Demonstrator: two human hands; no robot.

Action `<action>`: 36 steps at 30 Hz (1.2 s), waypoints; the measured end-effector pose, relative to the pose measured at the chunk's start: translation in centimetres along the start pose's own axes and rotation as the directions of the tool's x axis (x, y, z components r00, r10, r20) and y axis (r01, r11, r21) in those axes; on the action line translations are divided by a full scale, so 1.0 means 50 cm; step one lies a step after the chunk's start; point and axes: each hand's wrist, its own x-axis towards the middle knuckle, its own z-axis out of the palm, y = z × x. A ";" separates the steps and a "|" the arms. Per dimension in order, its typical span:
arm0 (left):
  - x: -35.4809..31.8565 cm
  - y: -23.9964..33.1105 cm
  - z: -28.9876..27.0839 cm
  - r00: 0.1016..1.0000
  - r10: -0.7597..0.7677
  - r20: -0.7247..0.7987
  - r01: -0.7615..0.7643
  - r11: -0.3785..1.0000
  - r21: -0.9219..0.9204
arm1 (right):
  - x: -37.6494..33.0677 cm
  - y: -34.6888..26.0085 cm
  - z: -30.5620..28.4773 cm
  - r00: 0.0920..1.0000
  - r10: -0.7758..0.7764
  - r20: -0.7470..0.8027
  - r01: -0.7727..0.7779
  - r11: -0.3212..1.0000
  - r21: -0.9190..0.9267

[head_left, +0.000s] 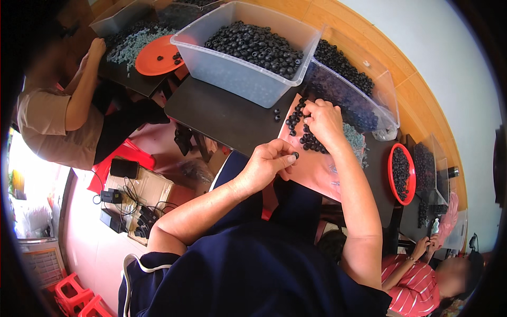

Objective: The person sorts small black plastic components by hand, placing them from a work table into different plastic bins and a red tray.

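My left hand (268, 164) pinches a small round black part (295, 155) between thumb and fingers, over the near edge of an orange-pink sheet (306, 171). Farther right, my right hand (323, 120) is closed at the fingertips, right above black parts on the sheet. Whatever those fingertips grip is hidden. Several black ring-shaped parts (312, 142) lie in a cluster below the right hand, and others (293, 121) sit to its left. Small blue-grey pieces (355, 140) are heaped on the sheet's right side, partly behind my right forearm.
A clear plastic bin (232, 79) full of black parts stands at the dark table's (211, 113) back; another bin (343, 87) adjoins it. A red bowl (392, 174) of black parts is at right. People work on both sides. Left on the floor, a cardboard box (158, 185) carries cables.
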 end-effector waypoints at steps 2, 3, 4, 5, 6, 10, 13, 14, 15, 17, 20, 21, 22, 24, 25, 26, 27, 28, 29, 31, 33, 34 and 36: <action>0.000 0.001 0.003 0.999 0.006 -0.033 -0.007 0.999 -0.036 | -0.004 0.002 -0.001 1.000 -0.014 -0.008 0.014 1.000 0.009; 0.000 0.002 0.002 0.999 0.004 -0.033 -0.005 0.999 -0.034 | -0.006 0.002 -0.002 0.999 -0.029 -0.017 0.029 0.999 0.017; -0.001 0.004 0.000 1.000 -0.010 -0.029 0.009 0.999 -0.043 | -0.012 0.002 -0.006 1.000 -0.026 -0.017 0.026 0.999 0.020; -0.001 0.006 -0.001 0.999 -0.025 -0.025 0.024 0.998 -0.052 | -0.024 0.002 -0.013 0.995 -0.037 -0.088 0.042 0.997 0.061; -0.001 0.007 0.000 0.999 -0.029 -0.025 0.027 0.998 -0.049 | -0.038 -0.003 -0.021 0.986 -0.044 -0.159 0.061 0.993 0.101; -0.006 0.014 0.004 0.995 -0.039 -0.094 0.013 0.966 -0.257 | -0.116 -0.064 -0.089 0.985 0.096 -0.143 0.007 0.807 0.591; -0.005 0.021 0.014 0.988 -0.037 -0.153 -0.035 0.895 -0.445 | -0.178 -0.137 -0.099 0.988 0.111 -0.105 0.014 0.619 0.785; -0.001 0.022 0.017 0.982 -0.022 -0.187 -0.088 0.823 -0.561 | -0.192 -0.160 -0.096 0.991 0.111 -0.072 0.005 0.510 0.860; 0.003 0.019 0.012 0.984 0.028 -0.173 -0.124 0.812 -0.570 | -0.203 -0.182 -0.087 0.991 0.098 -0.089 0.030 0.491 0.871; 0.011 0.035 0.023 0.976 -0.010 -0.217 -0.109 0.841 -0.530 | -0.220 -0.212 -0.053 0.987 0.086 -0.137 0.078 0.491 0.868; 0.012 0.045 0.030 0.972 -0.016 -0.236 -0.109 0.855 -0.506 | -0.225 -0.230 -0.026 0.947 0.099 -0.306 0.214 0.515 0.830; 0.010 0.045 0.029 0.970 -0.008 -0.245 -0.119 0.858 -0.500 | -0.229 -0.228 -0.025 0.946 0.105 -0.307 0.214 0.510 0.833; 0.006 0.045 0.030 0.969 -0.011 -0.245 -0.116 0.861 -0.495 | -0.232 -0.222 -0.025 0.963 0.093 -0.252 0.179 0.478 0.860; -0.002 0.043 0.036 0.968 0.000 -0.249 -0.120 0.876 -0.468 | -0.236 -0.220 -0.021 0.977 0.083 -0.195 0.139 0.445 0.885; -0.005 0.038 0.039 0.967 -0.002 -0.257 -0.120 0.882 -0.456 | -0.237 -0.220 -0.016 0.985 0.103 -0.138 0.084 0.410 0.908; -0.006 0.036 0.039 0.967 -0.004 -0.254 -0.116 0.882 -0.456 | -0.239 -0.222 -0.012 0.990 0.120 -0.079 0.028 0.374 0.927; -0.005 0.033 0.037 0.967 -0.004 -0.256 -0.120 0.875 -0.470 | -0.240 -0.225 -0.010 0.989 0.123 -0.078 0.027 0.372 0.928; -0.005 0.031 0.037 0.966 -0.004 -0.257 -0.125 0.866 -0.484 | -0.242 -0.230 -0.008 0.979 0.145 -0.144 0.058 0.479 0.876; -0.004 0.027 0.038 0.967 -0.007 -0.256 -0.122 0.867 -0.484 | -0.245 -0.233 -0.006 0.964 0.159 -0.212 0.083 0.581 0.810; -0.006 0.020 0.038 0.960 0.005 -0.280 -0.126 0.901 -0.414 | -0.254 -0.239 -0.015 0.965 0.110 -0.236 0.106 0.662 0.742; -0.008 0.008 0.040 0.965 0.010 -0.262 -0.125 0.895 -0.427 | -0.259 -0.242 -0.021 0.961 0.051 -0.271 0.146 0.741 0.656; -0.009 0.004 0.040 0.970 0.017 -0.242 -0.126 0.890 -0.439 | -0.262 -0.241 -0.020 0.962 0.051 -0.268 0.144 0.741 0.656; -0.010 0.001 0.041 0.971 0.011 -0.237 -0.116 0.893 -0.434 | -0.267 -0.236 -0.018 0.977 0.089 -0.193 0.082 0.680 0.729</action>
